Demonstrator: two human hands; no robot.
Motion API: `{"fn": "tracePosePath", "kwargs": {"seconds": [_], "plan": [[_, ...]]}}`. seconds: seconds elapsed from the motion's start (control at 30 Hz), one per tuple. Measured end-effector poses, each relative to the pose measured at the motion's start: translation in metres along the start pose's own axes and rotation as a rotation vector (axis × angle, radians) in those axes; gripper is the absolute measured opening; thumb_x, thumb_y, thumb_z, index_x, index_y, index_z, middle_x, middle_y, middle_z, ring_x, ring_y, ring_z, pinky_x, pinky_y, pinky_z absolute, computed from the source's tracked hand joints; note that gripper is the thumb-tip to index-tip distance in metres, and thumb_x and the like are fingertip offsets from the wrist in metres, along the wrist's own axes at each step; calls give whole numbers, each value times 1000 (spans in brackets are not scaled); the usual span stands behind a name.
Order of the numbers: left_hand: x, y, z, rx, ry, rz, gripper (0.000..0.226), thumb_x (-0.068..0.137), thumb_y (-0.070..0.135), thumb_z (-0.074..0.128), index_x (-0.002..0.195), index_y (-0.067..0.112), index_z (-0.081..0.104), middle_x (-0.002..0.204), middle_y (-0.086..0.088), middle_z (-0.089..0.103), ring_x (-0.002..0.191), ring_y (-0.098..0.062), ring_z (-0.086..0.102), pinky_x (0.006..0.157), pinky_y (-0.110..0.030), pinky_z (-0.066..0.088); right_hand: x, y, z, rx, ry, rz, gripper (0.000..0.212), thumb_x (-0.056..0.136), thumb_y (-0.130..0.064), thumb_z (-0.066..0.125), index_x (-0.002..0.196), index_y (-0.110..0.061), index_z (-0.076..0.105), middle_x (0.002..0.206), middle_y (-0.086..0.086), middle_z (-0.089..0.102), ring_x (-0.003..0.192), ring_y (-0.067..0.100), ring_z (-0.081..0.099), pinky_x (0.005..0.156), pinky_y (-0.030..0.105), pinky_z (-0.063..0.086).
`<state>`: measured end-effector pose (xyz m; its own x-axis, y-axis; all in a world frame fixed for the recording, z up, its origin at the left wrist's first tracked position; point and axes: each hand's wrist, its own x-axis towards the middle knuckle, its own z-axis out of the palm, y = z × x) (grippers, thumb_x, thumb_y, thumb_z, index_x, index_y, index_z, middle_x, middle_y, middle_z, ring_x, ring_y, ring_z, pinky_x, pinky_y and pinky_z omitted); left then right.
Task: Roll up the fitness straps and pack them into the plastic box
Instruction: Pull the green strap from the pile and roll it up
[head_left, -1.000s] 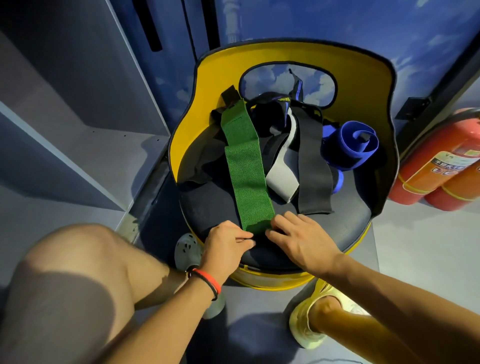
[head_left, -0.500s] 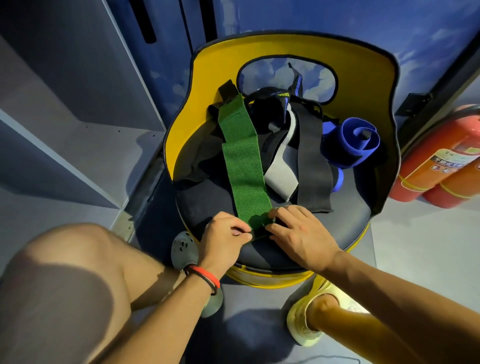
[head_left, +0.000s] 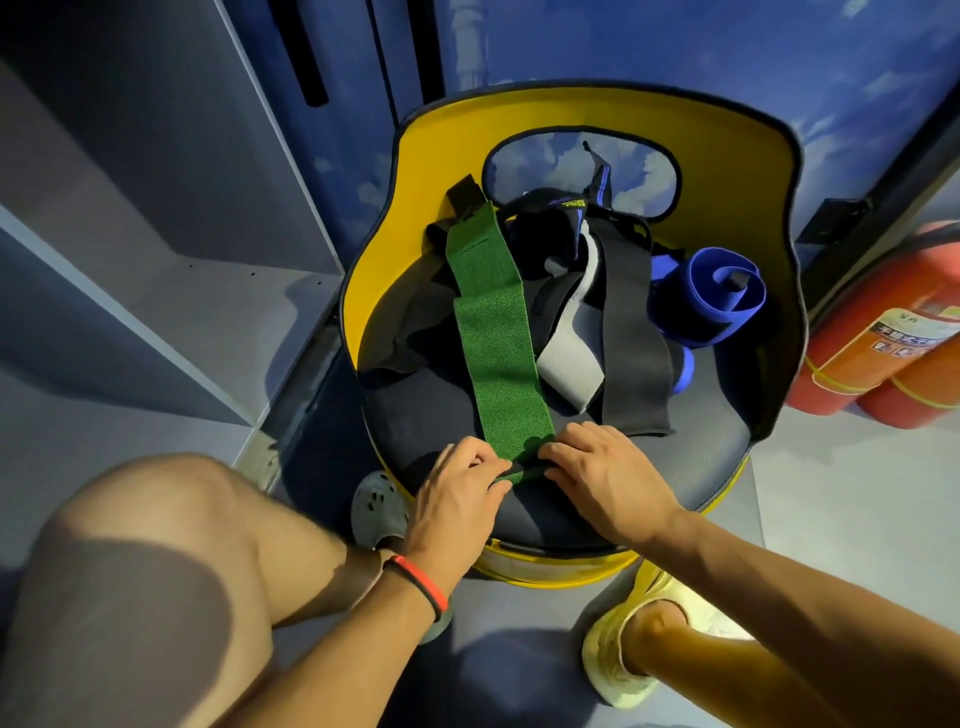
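Nearest the camera, a bare knee fills the lower left, and a pale yellow shoe (head_left: 613, 665) stands on the grey floor at the lower right. A grey perforated clog (head_left: 376, 504) shows just under the front edge of the seat. The left wrist wears a red-and-black band (head_left: 421, 582).

Both hands meet at the front of the dark padded seat (head_left: 415, 415) of a round yellow chair. The left hand (head_left: 457, 499) and the right hand (head_left: 608, 478) each have their fingers curled onto the near end of a long green woven fitness strap (head_left: 493, 332), clamping a small, tight fold of it between them.

From there the green woven fitness strap runs flat up the seat, away from the person, and ends in a black tab near the backrest. To its right lie a grey strap (head_left: 571, 358) and a wide black strap (head_left: 631, 338), partly overlapping in a loose heap. Further right, a rolled blue strap (head_left: 727, 296) sits against the curved yellow backrest (head_left: 727, 171).

Beyond the chair on the right stand two red fire extinguishers (head_left: 872, 353). On the left is a grey shelving unit (head_left: 156, 260).
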<state>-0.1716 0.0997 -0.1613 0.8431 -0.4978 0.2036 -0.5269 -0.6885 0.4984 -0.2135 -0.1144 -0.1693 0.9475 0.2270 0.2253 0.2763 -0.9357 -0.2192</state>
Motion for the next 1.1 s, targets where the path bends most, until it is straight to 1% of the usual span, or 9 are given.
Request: {"fn": "tracePosePath", "kwargs": {"seconds": [0.2, 0.27, 0.4, 0.57, 0.67, 0.8, 0.93, 1.03, 1.1], "plan": [[-9, 3, 3, 8, -14, 4, 21, 90, 21, 73, 111, 14, 73, 107, 2, 55, 99, -19, 56, 87, -37, 53, -2, -5, -11, 71, 32, -7, 3, 97, -21, 60, 99, -20, 61, 79, 0, 55, 71, 29, 55, 63, 39, 45], [-11, 1, 4, -12, -31, -8, 22, 90, 21, 74, 110, 13, 74, 106, 3, 56, 98, -17, 58, 87, -36, 53, -3, -7, -13, 34, 23, -61, 3, 95, -19, 62, 95, -18, 65, 78, 1, 54, 69, 28, 52, 60, 38, 43], [1, -2, -3, -172, -70, -109, 15, 91, 22, 73, 104, 17, 79, 97, 9, 59, 88, -10, 61, 86, -32, 52, -11, -6, -11, 66, -39, -88, 19, 95, -32, 58, 99, -16, 66, 98, 2, 59, 82, 27, 55, 71, 41, 50], [9, -3, -6, -208, -107, -134, 14, 89, 24, 76, 101, 18, 81, 95, 9, 61, 87, -9, 62, 85, -34, 52, -11, -6, -10, 87, -59, -56, 15, 94, -24, 67, 107, -17, 66, 104, 1, 57, 89, 27, 57, 75, 41, 53], [1, 0, -6, -104, -61, -71, 23, 89, 33, 75, 108, 20, 78, 100, 9, 53, 88, -11, 56, 82, -33, 52, -5, -5, -10, 109, -50, -11, 15, 95, -25, 65, 108, -19, 68, 100, 0, 58, 86, 25, 57, 75, 40, 53], [-8, 1, -5, 17, -93, -50, 40, 86, 38, 77, 123, 24, 71, 103, 9, 52, 95, -13, 52, 88, -34, 50, 4, -5, -15, 218, -148, 73, 25, 95, -31, 56, 108, -17, 73, 93, 5, 60, 90, 28, 58, 81, 38, 48], [-9, -3, -10, -94, -95, -101, 32, 88, 33, 76, 119, 22, 74, 103, 12, 60, 91, -7, 57, 84, -30, 53, 6, -6, -21, 363, -239, 159, 17, 91, -28, 69, 103, -18, 77, 87, -4, 60, 91, 23, 60, 82, 40, 48], [-11, -2, -13, -173, -61, -172, 28, 82, 33, 82, 109, 25, 77, 95, 16, 66, 85, -3, 61, 80, -26, 55, 6, -4, -21, 472, -218, 315, 7, 82, -25, 79, 86, -26, 74, 76, -14, 63, 76, 13, 62, 76, 36, 52], [-9, -1, -12, -179, -28, -221, 21, 79, 36, 85, 98, 27, 79, 89, 16, 69, 80, -3, 65, 74, -22, 55, 9, -6, -18, 494, -192, 388, 13, 79, -24, 82, 79, -29, 71, 67, -16, 61, 68, 7, 58, 71, 31, 50]]}}
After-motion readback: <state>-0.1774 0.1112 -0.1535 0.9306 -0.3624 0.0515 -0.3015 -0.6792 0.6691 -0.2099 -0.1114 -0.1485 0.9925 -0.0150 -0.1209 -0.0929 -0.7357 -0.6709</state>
